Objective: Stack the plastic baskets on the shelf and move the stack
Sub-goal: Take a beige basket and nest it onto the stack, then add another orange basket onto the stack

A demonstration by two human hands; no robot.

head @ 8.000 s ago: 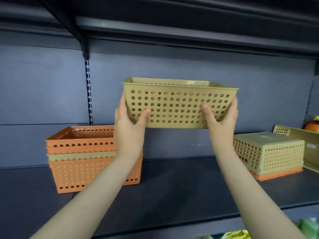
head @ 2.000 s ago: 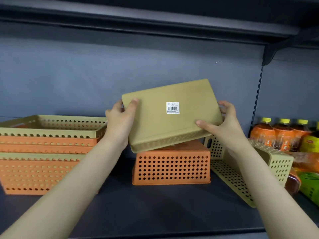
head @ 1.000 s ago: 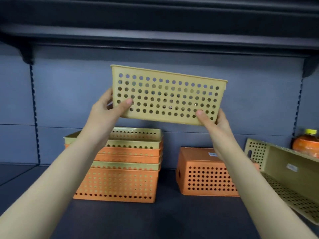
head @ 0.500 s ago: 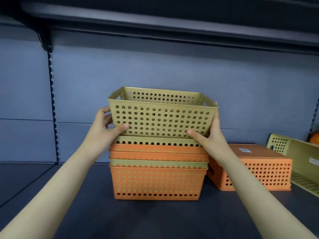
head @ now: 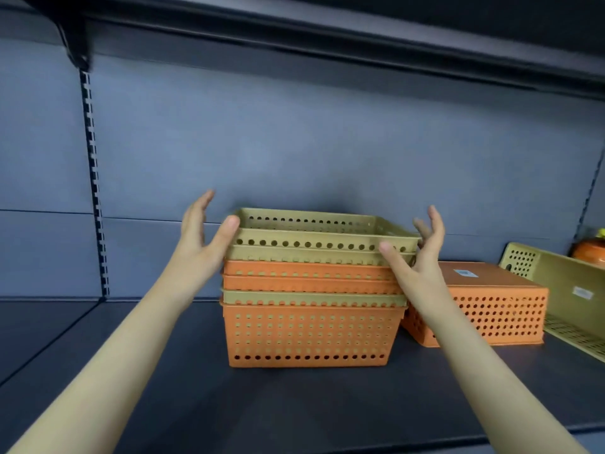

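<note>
In the middle of the dark shelf [head: 294, 404] stands a stack of plastic baskets [head: 311, 329], nested one in another: an orange one at the bottom, a tan rim above it, two orange rims, then two tan ones, with the top tan basket [head: 314, 235] sunk low into the one beneath. The left hand [head: 199, 244] is at the stack's left end, spread wide with fingers straight and pointing up, holding nothing; only its thumb seems to touch the near left corner of the top rim. The right hand [head: 422, 257] at the right end is spread the same way, its thumb lying in front of the near right corner; whether it touches cannot be told, and it grips nothing. Just right of the stack an upturned orange basket [head: 497, 309] lies bottom up, a small label [head: 465, 273] on it. Farther right a tan basket [head: 569, 286] rests on its side, and behind that sits an orange bottle [head: 589, 249], partly cut off at the edge
</note>
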